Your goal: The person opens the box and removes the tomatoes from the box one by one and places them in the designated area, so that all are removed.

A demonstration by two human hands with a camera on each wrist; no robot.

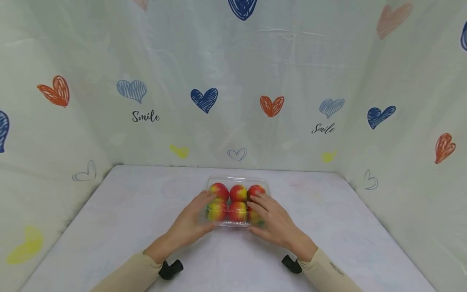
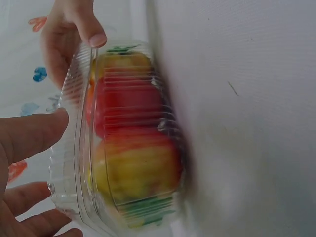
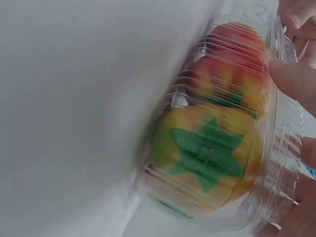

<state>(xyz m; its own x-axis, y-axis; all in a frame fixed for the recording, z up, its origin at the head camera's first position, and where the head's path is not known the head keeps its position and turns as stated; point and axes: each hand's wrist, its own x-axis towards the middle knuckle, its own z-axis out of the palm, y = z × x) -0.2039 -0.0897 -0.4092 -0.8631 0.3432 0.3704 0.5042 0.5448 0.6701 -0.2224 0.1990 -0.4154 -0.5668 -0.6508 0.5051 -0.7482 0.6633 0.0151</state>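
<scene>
A clear plastic clamshell box (image 1: 237, 224) holds red-and-yellow toy fruits (image 1: 238, 193) in two rows. In the right wrist view one fruit (image 3: 212, 153) shows a green star-shaped leaf mark through the ribbed wall. My left hand (image 1: 191, 219) is at the box's left side with fingers spread; its thumb (image 2: 42, 131) is right at the rim. My right hand (image 1: 275, 219) is at the right side, its relaxed fingers reaching over the right-hand fruits. The right thumb (image 3: 294, 81) overlaps the near rim. Neither hand's fingers are curled tightly around the box.
The box stands on a white-covered table (image 1: 146, 202). Behind and beside it hangs a pale curtain (image 1: 233, 61) printed with hearts and "Smile". Black wrist mounts (image 1: 170, 269) show below the beige sleeves (image 1: 127, 273).
</scene>
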